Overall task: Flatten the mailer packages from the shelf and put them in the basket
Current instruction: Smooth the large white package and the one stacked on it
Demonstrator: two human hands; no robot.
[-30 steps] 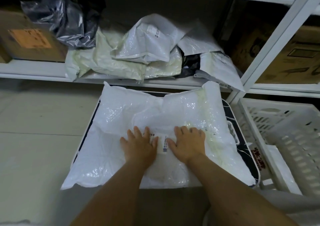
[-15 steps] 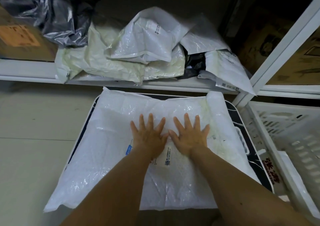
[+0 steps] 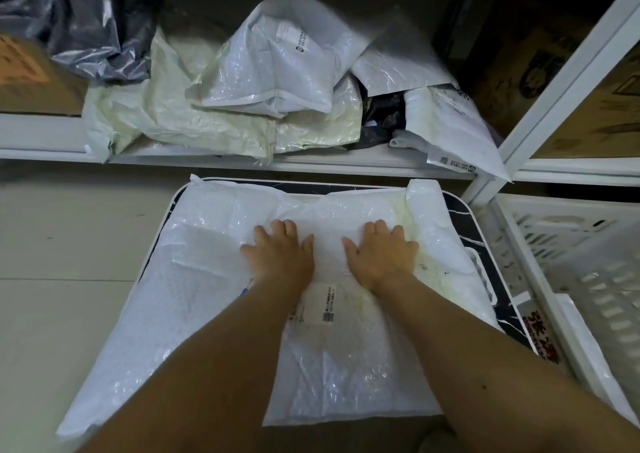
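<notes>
A large white mailer package [image 3: 194, 300] lies spread over a low dark table [image 3: 460, 206] in front of the shelf. My left hand [image 3: 278, 251] and my right hand [image 3: 381, 253] press flat on its far middle part, palms down, a hand's width apart, with a printed label [image 3: 320, 305] between my wrists. Several crumpled white and cream mailers [image 3: 270, 68] are heaped on the white shelf [image 3: 41, 137] behind. The white slatted basket [image 3: 588, 255] stands at the right, beside the table.
A grey-black plastic bag [image 3: 90, 29] and a brown cardboard box [image 3: 31, 78] sit on the shelf's left. More cardboard boxes [image 3: 595, 113] fill the right bay behind a white upright post [image 3: 554, 99]. Pale floor tiles [image 3: 62, 244] lie to the left.
Both hands have slid away from me across the mailer and spread apart, uncovering the label. The view has moved closer to the shelf.
</notes>
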